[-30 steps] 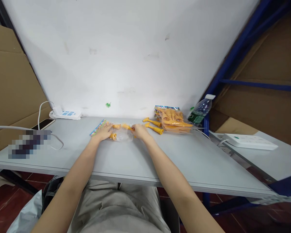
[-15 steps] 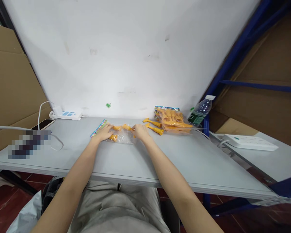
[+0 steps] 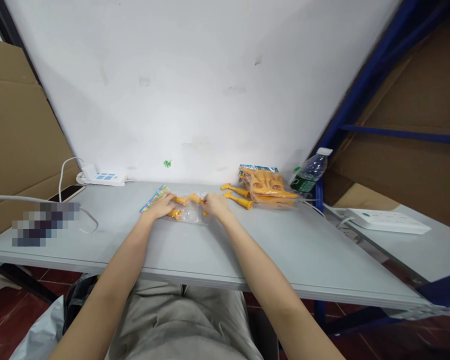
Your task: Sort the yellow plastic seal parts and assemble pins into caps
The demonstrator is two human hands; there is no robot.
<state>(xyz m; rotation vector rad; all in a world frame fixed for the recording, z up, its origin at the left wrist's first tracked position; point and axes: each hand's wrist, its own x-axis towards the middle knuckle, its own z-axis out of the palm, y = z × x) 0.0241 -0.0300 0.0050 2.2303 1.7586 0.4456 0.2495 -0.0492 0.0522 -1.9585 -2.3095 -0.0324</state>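
Observation:
A clear plastic bag (image 3: 190,216) with a colourful printed header lies on the grey table, with orange plastic pieces inside. My left hand (image 3: 159,206) grips the bag by its header end and presses it to the table, thumb and fingers apart around it. At the other end, my right hand (image 3: 214,204) has its fingers closed on the end of an orange toy piece (image 3: 195,198). Whether that piece is fully within the bag is hard to see. Right of my right hand lie two loose orange toy pieces (image 3: 240,201), each with a flared end.
Filled bags of orange toys (image 3: 272,187) are stacked at the back right, beside a tilted water bottle (image 3: 310,172). A power strip (image 3: 105,178), a phone (image 3: 67,192) and white cables are on the left. Another power strip (image 3: 390,221) sits on the neighbouring surface. A white wall (image 3: 202,90) backs the table.
My right hand has shifted very slightly left, and the orange piece at its fingertips has moved a little with it. My left hand stays in place on the bag.

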